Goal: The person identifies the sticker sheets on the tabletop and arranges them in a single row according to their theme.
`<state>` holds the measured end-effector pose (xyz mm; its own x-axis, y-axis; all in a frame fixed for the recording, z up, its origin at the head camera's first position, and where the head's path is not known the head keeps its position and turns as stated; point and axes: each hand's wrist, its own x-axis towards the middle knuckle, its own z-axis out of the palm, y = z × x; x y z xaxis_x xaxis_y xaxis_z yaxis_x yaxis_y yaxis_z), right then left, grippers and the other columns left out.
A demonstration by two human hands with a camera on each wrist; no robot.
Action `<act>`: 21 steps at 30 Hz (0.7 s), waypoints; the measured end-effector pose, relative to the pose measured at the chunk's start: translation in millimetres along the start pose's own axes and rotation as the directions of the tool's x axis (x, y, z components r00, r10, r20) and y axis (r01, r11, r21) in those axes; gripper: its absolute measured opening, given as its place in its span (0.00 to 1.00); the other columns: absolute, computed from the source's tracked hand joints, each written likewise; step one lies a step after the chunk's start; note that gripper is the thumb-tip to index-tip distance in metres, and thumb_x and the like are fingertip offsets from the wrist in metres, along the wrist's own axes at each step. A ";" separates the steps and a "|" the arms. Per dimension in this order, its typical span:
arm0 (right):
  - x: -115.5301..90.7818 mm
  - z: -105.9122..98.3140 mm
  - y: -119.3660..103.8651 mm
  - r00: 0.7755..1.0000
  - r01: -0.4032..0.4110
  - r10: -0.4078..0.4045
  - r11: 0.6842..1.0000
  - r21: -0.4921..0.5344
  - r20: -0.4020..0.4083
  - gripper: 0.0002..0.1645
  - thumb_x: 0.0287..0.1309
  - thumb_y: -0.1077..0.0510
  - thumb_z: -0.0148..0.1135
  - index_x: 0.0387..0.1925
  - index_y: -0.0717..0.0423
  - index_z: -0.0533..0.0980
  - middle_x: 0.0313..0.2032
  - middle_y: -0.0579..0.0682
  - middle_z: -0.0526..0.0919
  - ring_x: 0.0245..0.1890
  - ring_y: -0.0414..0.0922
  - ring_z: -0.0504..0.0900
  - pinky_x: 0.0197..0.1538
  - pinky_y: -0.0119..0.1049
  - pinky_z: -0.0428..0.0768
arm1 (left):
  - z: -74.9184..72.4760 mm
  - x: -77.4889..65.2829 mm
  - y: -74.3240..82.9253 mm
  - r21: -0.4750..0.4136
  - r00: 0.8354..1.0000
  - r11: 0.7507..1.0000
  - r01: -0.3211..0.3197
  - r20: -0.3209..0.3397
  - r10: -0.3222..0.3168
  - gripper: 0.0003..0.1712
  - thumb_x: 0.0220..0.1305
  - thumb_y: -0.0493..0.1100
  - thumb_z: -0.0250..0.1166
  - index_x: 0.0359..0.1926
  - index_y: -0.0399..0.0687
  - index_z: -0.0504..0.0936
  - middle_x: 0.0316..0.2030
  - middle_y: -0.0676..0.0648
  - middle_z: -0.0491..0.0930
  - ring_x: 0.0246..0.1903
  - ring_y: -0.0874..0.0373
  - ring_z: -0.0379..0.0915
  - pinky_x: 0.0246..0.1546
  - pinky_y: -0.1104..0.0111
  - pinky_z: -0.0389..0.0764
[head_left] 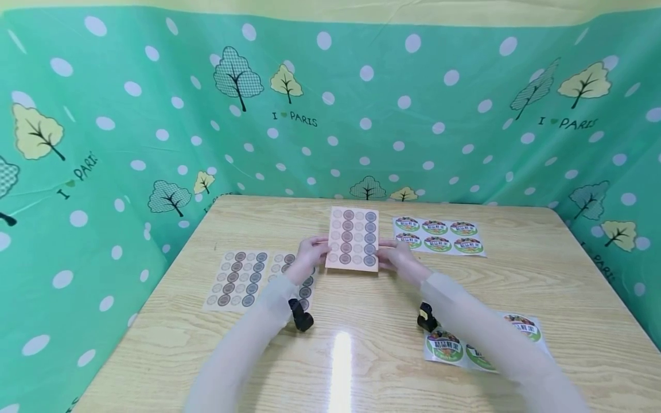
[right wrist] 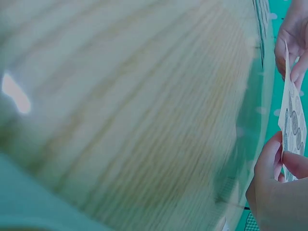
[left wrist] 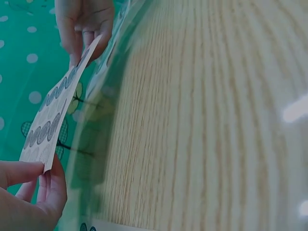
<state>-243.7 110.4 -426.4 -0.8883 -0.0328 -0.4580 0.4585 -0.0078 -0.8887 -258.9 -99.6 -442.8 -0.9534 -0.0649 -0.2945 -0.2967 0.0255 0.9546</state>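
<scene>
- beige paper sheet (head_left: 353, 239), printed with circles: raised between the two hands, tilted, above the table (head_left: 379, 310)
- left hand (head_left: 308, 257): thumb and fingers pinch its left edge
- right hand (head_left: 400, 256): pinches the opposite edge
- left of the left hand: one flat circle sheet (head_left: 236, 281); a second circle sheet (head_left: 306, 291), nearer that hand, is partly hidden by it
- just beyond the right hand: an oval-label sheet (head_left: 439, 236)
- step in hand, it seems: holding the paper by its sides; the next move probably calls for both hands travelling together, lest it bend
</scene>
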 end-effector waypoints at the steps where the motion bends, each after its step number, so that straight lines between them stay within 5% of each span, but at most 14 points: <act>1: -0.9 -1.0 1.2 1.000 0.001 -0.001 1.000 -0.005 0.002 0.27 0.54 0.71 0.52 0.57 0.65 0.62 0.51 0.65 0.71 0.41 0.49 0.79 0.44 0.36 0.78 | -0.1 -1.6 -0.4 0.006 1.000 1.000 0.002 0.007 -0.002 0.19 0.54 0.28 0.57 0.50 0.36 0.73 0.39 0.40 0.77 0.29 0.60 0.74 0.36 0.68 0.79; 21: -32.1 -12.8 17.6 0.998 -0.012 0.017 0.995 -0.097 0.052 0.25 0.53 0.68 0.55 0.54 0.67 0.64 0.45 0.64 0.75 0.34 0.47 0.81 0.41 0.37 0.79 | -5.0 -41.6 -4.1 0.071 0.994 0.997 0.024 0.107 -0.031 0.21 0.52 0.30 0.59 0.50 0.36 0.72 0.39 0.39 0.78 0.30 0.56 0.77 0.37 0.66 0.79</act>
<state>-207.4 124.2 -427.6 -0.8780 -0.0853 -0.4710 0.4641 0.0895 -0.8813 -217.7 -102.0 -434.3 -0.9441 0.0417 -0.3271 -0.3221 0.0948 0.9419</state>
